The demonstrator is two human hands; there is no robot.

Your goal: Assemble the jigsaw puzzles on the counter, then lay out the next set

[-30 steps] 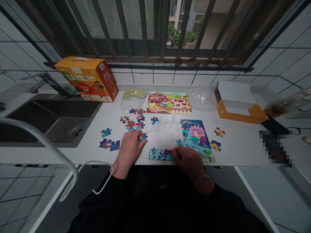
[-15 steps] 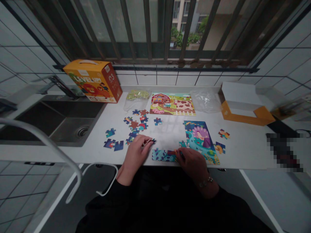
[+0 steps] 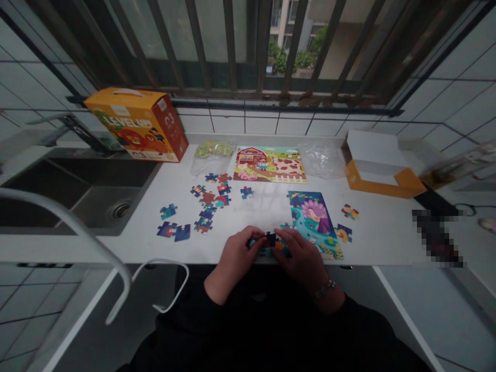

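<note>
At the counter's front edge my left hand (image 3: pixel 237 254) is closed, thumb and fingers pinching a dark jigsaw puzzle piece (image 3: pixel 272 239). Opposite it, my right hand (image 3: pixel 304 257) has its thumb and fingers curled onto the joined pieces at that piece's right side. Both hands mostly cover the teal strip of joined pieces beneath them. A partly joined jigsaw puzzle (image 3: pixel 315 219) with a purple peacock lies just beyond my right hand. Loose puzzle pieces (image 3: pixel 208 212) are scattered left of centre, and a single blue piece (image 3: pixel 247 192) lies apart from them.
A farm picture (image 3: pixel 269 165) lies at the back between two clear plastic bags. An orange box (image 3: pixel 137 126) stands beside the sink (image 3: pixel 124 209) on the left. An open box (image 3: pixel 382 178) sits back right. Two loose pieces (image 3: pixel 351 212) lie right of the peacock puzzle.
My left hand has moved right with the puzzle piece, from beside the loose pieces to the strip, meeting my right hand. The view has shifted slightly.
</note>
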